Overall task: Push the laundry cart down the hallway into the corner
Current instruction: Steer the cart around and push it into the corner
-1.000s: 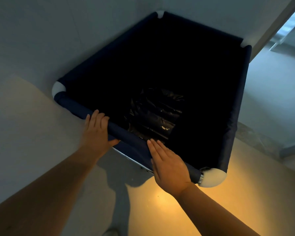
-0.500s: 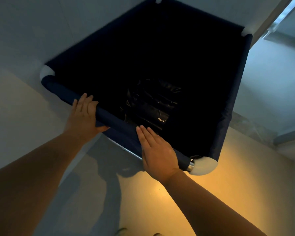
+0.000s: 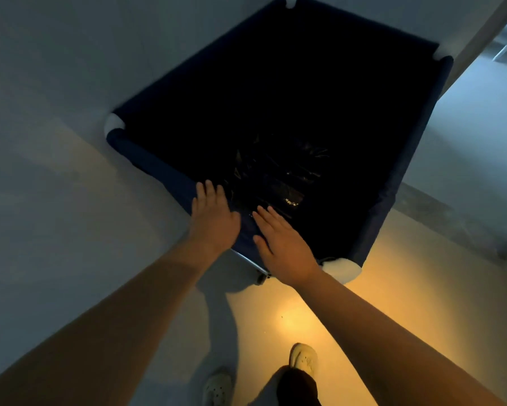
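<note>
We look down on the laundry cart [image 3: 290,118], a dark navy fabric bin on a frame with white corner caps [image 3: 342,269], filling the frame from the centre up toward 12 and 1 o'clock. Its far and left sides sit close against the pale walls [image 3: 70,54], so it appears tucked into the corner. Crumpled black plastic [image 3: 275,183] lies in the bottom. Our left hand [image 3: 214,218] and right hand [image 3: 284,244] rest flat on the near padded rail [image 3: 158,168], just beside each other; each grip is wide, fingers stretched out, palms down, holding nothing. Below, toward 6 o'clock, two pale shoes [image 3: 303,358] stand on the floor [image 3: 393,303], which glows warm yellow.
</note>
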The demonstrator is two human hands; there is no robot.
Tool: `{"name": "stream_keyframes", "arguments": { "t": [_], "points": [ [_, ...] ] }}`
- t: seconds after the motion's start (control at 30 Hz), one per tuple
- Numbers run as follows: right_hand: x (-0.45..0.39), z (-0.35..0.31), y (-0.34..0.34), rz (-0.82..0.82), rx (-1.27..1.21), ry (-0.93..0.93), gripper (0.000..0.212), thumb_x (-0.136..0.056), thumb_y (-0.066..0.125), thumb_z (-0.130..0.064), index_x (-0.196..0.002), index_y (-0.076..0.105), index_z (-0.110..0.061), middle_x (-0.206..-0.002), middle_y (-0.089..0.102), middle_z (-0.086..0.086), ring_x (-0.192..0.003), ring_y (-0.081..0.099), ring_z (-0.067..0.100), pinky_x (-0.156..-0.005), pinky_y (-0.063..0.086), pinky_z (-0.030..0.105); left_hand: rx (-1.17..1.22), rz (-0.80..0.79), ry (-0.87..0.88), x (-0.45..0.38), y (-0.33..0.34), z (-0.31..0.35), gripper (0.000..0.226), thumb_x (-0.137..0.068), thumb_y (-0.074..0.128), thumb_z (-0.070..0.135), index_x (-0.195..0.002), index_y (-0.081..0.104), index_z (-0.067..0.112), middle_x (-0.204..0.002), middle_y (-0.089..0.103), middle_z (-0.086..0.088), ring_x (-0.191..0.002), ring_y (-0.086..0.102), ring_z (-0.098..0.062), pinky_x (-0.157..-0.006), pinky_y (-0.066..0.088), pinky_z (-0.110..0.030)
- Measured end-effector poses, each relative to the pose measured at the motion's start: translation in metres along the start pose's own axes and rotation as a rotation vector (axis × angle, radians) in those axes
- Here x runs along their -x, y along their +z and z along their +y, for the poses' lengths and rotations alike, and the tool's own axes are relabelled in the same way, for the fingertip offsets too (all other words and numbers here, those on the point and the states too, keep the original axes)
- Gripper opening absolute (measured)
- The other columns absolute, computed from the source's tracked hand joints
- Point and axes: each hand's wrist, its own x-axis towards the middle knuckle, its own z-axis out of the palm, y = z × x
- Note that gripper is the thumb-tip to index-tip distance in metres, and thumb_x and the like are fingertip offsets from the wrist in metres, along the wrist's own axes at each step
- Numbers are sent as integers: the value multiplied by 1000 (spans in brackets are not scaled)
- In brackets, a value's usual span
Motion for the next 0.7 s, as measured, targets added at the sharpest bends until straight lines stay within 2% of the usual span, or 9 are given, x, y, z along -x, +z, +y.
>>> {"name": "stream_keyframes", "arguments": {
  "t": [0.07,0.17,0.27,0.4,0.7],
  "points": [
    [13,25,-14,-8,57,75,48,-99,34,-32,-140,35,-8,-153,25,10,-143,12,23,-115,6,32,162,70,-9,27,21,37,70,-96,36,34,-145,-1,3,-157,0,-17,-143,-6,-29,-116,1,-42],
    [46,74,-38,17,239,162,47,-98,33,-34,-136,43,-7,-151,30,12,-142,13,28,-115,9,41,188,81,-73,57,54,82,74,-95,31,45,-145,-6,5,-156,-6,-15,-142,-13,-28,-116,-1,-43],
    [73,116,-64,32,307,178,53,-98,31,-39,-141,34,-9,-154,21,12,-144,3,28,-115,4,43,182,101,-184,70,72,114,75,-94,32,46,-145,-6,5,-156,-10,-17,-141,-17,-31,-116,-1,-46],
    [76,129,-74,-28,314,129,59,-98,30,-39,-146,17,-7,-156,8,18,-143,-5,33,-116,0,44,86,132,-225,66,75,126,70,-95,33,39,-146,-2,7,-156,0,-17,-141,-13,-35,-117,4,-49],
    [70,126,-76,-141,358,151,62,-99,19,-42,-147,3,-6,-156,-2,18,-141,-13,36,-115,-5,46,-29,-30,-252,58,64,125,66,-98,25,42,-145,-9,12,-157,-5,-16,-139,-20,-37,-117,6,-50]
  ]
}}
